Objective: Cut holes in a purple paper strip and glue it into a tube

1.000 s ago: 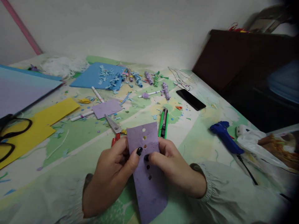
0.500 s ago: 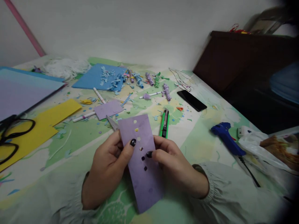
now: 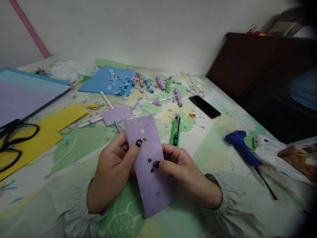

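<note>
The left hand (image 3: 111, 172) pinches the left edge of a long rectangular sheet of purple paper (image 3: 152, 195), its black-nailed thumb flat on the face and its other fingers curled in behind; the right hand (image 3: 184, 175) grips the right edge in the same way, slightly nearer, its thumb tip beside the lower holes in a row punched down the sheet.

A thin white plastic bag (image 3: 266, 152) lies at the far right of the table; a brown item (image 3: 294, 157) is against it, whether inside or beside I cannot tell.

The purple sheet is between the two hands, held tilted, its far end leaning left and its near end reaching below the fingers; it partly hides the scissors, whose pointed metal blade (image 3: 119, 127) shows past its far left corner; a green box cutter with a black slider (image 3: 176, 130) lies just beyond the right hand; a small lilac paper rectangle (image 3: 116, 115) lies farther off, to the left.
</note>
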{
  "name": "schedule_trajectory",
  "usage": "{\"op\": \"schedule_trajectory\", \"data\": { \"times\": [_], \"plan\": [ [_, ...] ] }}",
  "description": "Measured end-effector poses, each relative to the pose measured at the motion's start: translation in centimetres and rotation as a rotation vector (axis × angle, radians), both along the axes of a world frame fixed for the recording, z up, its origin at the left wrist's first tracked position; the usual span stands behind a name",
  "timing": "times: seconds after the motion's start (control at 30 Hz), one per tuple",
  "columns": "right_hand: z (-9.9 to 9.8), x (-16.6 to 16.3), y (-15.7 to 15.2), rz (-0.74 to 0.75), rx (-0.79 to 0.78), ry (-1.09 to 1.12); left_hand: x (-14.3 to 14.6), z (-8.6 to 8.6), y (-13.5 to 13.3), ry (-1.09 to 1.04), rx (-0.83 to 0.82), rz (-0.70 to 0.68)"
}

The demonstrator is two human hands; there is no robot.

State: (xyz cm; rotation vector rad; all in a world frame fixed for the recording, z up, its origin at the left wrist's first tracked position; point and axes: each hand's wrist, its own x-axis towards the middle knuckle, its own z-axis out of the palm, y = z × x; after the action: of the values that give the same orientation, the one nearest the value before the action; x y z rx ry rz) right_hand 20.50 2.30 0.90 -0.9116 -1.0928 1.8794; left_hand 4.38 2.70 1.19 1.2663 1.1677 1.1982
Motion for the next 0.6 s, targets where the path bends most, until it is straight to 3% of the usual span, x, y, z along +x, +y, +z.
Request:
{"op": "schedule_trajectory", "data": {
  "times": [0.13, 0.33, 0.43, 0.6],
  "plan": [
    [-0.2, 0.3, 0.3, -0.105, 0.032, -0.011, -0.4, -0.5, 0.2, 0.145, 0.034, -0.103],
    [-0.4, 1.3, 2.0, -0.362, 0.071, -0.042, -0.8, -1.3, 0.9, 0.737, 0.435, -0.472],
    [-0.2, 2.2, 3.0, -0.467, 0.139, -0.115, -0.8, -0.9, 0.8, 0.953, 0.462, -0.496],
    [0.2, 3.6, 4.2, -0.580, 0.281, -0.173, -1.2, -0.2, 0.1, 1.270, 0.439, -0.376]
  ]
}}
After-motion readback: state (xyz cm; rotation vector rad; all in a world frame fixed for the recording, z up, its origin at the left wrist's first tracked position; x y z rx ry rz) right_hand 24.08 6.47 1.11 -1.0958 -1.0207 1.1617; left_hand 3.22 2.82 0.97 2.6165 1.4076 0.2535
